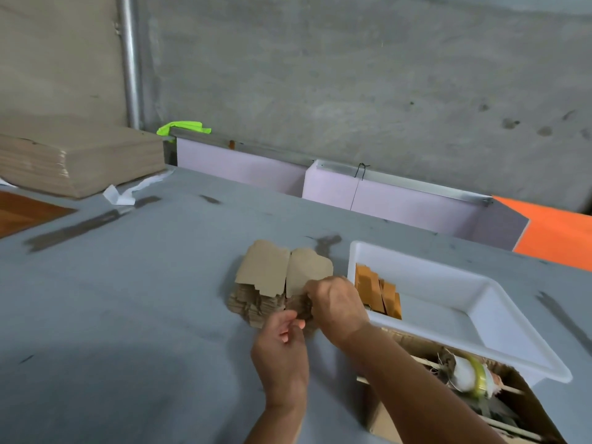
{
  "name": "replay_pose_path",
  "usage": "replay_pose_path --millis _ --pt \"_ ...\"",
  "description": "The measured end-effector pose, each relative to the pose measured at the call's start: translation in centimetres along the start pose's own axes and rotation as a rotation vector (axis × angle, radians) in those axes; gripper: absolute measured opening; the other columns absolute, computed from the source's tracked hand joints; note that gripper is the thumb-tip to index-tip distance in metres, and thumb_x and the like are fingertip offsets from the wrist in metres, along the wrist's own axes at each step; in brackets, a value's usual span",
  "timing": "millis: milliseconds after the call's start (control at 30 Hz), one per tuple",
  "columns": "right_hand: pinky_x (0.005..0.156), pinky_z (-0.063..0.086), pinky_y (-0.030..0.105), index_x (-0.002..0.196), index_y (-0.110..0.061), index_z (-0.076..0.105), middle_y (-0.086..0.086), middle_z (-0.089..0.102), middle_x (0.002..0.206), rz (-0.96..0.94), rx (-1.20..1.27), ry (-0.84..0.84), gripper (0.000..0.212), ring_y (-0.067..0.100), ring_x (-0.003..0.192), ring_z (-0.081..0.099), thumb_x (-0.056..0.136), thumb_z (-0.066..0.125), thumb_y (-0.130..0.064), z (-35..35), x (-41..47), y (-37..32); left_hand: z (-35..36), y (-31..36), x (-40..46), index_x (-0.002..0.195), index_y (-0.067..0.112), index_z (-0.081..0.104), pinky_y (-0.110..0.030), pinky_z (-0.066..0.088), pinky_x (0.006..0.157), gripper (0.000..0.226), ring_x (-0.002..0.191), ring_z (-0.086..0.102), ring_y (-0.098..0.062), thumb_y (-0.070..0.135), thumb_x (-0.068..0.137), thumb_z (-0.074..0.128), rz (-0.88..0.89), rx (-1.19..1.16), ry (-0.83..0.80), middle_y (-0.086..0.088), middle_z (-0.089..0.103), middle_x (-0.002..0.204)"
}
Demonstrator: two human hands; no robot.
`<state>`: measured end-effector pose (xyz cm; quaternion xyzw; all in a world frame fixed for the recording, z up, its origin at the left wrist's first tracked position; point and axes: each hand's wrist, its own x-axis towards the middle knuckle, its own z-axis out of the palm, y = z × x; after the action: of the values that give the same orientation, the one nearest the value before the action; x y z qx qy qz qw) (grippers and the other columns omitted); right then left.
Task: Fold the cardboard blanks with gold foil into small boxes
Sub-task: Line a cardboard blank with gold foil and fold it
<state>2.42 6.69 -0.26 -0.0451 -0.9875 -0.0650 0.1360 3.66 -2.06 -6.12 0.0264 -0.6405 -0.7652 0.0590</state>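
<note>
A pile of brown cardboard blanks (pixel 256 299) lies on the grey table (pixel 128 283), its top sheets (pixel 266 267) raised and bent upward. My right hand (pixel 336 306) curls its fingers round a blank at the pile's near right edge. My left hand (pixel 282 344) pinches the same blank from below between thumb and fingers. Several folded gold-orange boxes (pixel 378 291) stand in the left end of a white plastic tray (pixel 480 283) to the right of the pile. The blank's foil side is hidden.
A tall stack of cardboard sheets (pixel 77 155) sits at the far left. A paper scrap (pixel 121 193) lies near it. An open carton with tape rolls and sticks (pixel 474 379) sits under the tray. Lilac panels (pixel 400 200) and an orange surface (pixel 557 232) border the table's far side.
</note>
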Motion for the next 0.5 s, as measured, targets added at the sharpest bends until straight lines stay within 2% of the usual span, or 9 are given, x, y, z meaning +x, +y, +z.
replay_pose_path --millis 67,100,167,200,233,300,367,433,500 --pt "0.064 0.033 0.027 0.093 -0.009 0.064 0.011 0.069 0.087 0.007 -0.015 0.101 0.014 0.027 0.08 0.061 0.082 0.057 -0.005 -0.2 -0.1 -0.3 -0.1 -0.2 0.3 0.073 0.028 0.06 -0.038 0.053 0.08 0.041 0.074 0.066 -0.024 -0.012 0.082 0.056 -0.009 -0.01 0.003 0.006 0.069 0.07" --pt "0.055 0.029 0.025 0.079 -0.007 0.064 0.011 0.068 0.071 0.03 -0.025 0.162 0.012 0.027 0.064 0.06 0.07 0.067 0.0 -0.5 -0.1 -0.4 -0.2 -0.3 0.4 0.074 0.028 0.06 -0.038 0.053 0.08 0.04 0.073 0.066 -0.024 -0.012 0.082 0.055 -0.015 -0.014 0.005 0.006 0.068 0.069" --pt "0.045 0.019 0.019 0.054 -0.006 0.058 0.007 0.048 0.039 0.099 0.035 0.276 0.029 0.026 0.033 0.042 0.041 0.077 0.012 -1.0 -0.1 -0.6 -0.3 -0.5 0.7 0.074 0.027 0.06 -0.039 0.053 0.081 0.04 0.073 0.065 -0.024 -0.012 0.082 0.055 -0.023 -0.023 0.006 0.008 0.068 0.069" --pt "0.045 0.017 0.018 0.051 -0.005 0.057 0.005 0.038 0.035 0.141 0.073 0.357 0.031 0.026 0.029 0.033 0.038 0.076 0.016 -1.2 -0.1 -0.6 -0.3 -0.6 0.8 0.074 0.027 0.06 -0.04 0.053 0.081 0.04 0.073 0.065 -0.024 -0.012 0.081 0.055 -0.024 -0.025 0.006 0.008 0.068 0.069" --pt "0.046 0.019 0.02 0.055 -0.004 0.059 0.005 0.035 0.038 0.197 0.112 0.387 0.028 0.026 0.033 0.03 0.045 0.073 0.018 -1.3 -0.2 -0.4 -0.3 -0.7 0.8 0.074 0.027 0.06 -0.041 0.053 0.081 0.04 0.073 0.065 -0.025 -0.012 0.081 0.055 -0.023 -0.026 0.005 0.008 0.068 0.069" --pt "0.054 0.025 0.025 0.074 -0.004 0.065 0.012 0.052 0.054 0.352 0.187 0.435 0.017 0.03 0.049 0.043 0.072 0.059 0.012 -1.4 0.0 0.7 -0.3 -0.9 0.7 0.074 0.027 0.061 -0.043 0.053 0.082 0.039 0.075 0.065 -0.028 -0.012 0.081 0.055 -0.021 -0.029 -0.006 0.005 0.069 0.07" --pt "0.059 0.028 0.026 0.091 -0.006 0.069 0.016 0.067 0.075 0.451 0.347 0.538 0.023 0.028 0.062 0.05 0.089 0.048 0.003 -1.9 -0.2 1.8 -0.4 -1.0 0.5 0.074 0.027 0.062 -0.044 0.053 0.082 0.038 0.077 0.065 -0.03 -0.01 0.081 0.057 -0.013 -0.041 -0.027 -0.002 0.07 0.075" --pt "0.061 0.032 0.019 0.1 -0.008 0.071 0.01 0.069 0.081 0.555 0.556 0.712 0.024 0.017 0.063 0.048 0.095 0.048 -0.004 -3.4 -0.9 2.5 -0.4 -0.8 0.2 0.076 0.028 0.063 -0.044 0.053 0.083 0.035 0.079 0.066 -0.029 -0.006 0.082 0.061 0.012 -0.044 -0.056 -0.006 0.071 0.079" --pt "0.058 0.031 0.008 0.099 -0.009 0.072 0.001 0.067 0.079 0.657 0.701 0.786 0.022 0.009 0.061 0.047 0.094 0.051 -0.007 -4.6 -1.9 3.2 -0.4 0.0 -0.2 0.081 0.03 0.064 -0.035 0.054 0.082 0.029 0.08 0.067 -0.015 0.001 0.083 0.065 0.059 -0.039 -0.091 0.0 0.071 0.084"
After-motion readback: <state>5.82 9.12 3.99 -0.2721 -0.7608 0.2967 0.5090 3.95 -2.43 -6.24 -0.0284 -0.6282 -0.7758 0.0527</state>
